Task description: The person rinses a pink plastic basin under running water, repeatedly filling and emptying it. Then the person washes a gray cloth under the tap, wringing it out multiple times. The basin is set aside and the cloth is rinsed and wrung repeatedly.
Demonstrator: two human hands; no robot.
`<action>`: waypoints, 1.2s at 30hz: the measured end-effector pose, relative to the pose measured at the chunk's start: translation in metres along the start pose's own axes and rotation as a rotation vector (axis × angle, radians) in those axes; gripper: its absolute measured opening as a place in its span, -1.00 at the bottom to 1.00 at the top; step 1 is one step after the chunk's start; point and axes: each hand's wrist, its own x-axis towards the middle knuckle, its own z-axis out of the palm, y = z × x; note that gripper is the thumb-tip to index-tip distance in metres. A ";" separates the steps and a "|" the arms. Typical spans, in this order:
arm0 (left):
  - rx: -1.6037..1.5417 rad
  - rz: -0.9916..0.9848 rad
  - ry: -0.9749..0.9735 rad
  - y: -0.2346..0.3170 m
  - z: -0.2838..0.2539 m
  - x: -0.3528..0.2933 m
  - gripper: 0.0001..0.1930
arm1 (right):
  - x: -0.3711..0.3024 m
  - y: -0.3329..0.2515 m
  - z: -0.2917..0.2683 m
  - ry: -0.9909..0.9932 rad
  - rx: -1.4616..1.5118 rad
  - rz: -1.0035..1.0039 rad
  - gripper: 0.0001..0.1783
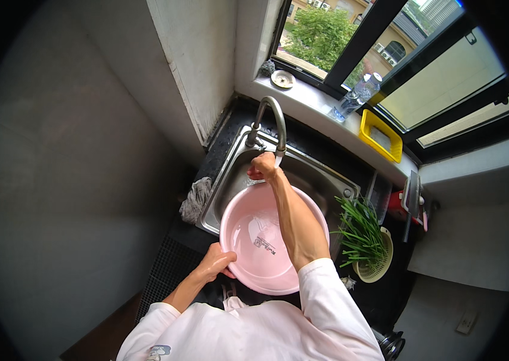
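Note:
A round pink basin (248,246) with a little water in it rests over the steel sink (320,174). My left hand (217,262) grips the basin's near-left rim. My right hand (263,165) reaches across the basin and is closed around the tap handle at the base of the curved metal tap (273,114). Water runs from the spout beside that hand. Both arms wear white sleeves, the right one pushed up.
A grey rag (196,200) lies on the sink's left edge. Green chives (360,231) sit in a pale colander (381,265) on the dark counter at right. On the window sill are a yellow basket (381,135), a clear bottle (356,96) and a small metal dish (282,79).

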 end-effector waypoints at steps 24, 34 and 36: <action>-0.074 0.102 0.107 0.012 -0.010 0.016 -0.53 | -0.117 0.059 -0.162 0.435 -0.602 -0.438 -0.66; -0.044 0.150 0.143 0.007 -0.007 0.016 -0.55 | -0.184 0.163 -0.148 0.755 -0.574 -0.543 -0.34; -0.043 0.156 0.145 0.007 -0.007 0.016 -0.53 | -0.199 0.179 -0.140 0.694 -0.370 -0.425 -0.31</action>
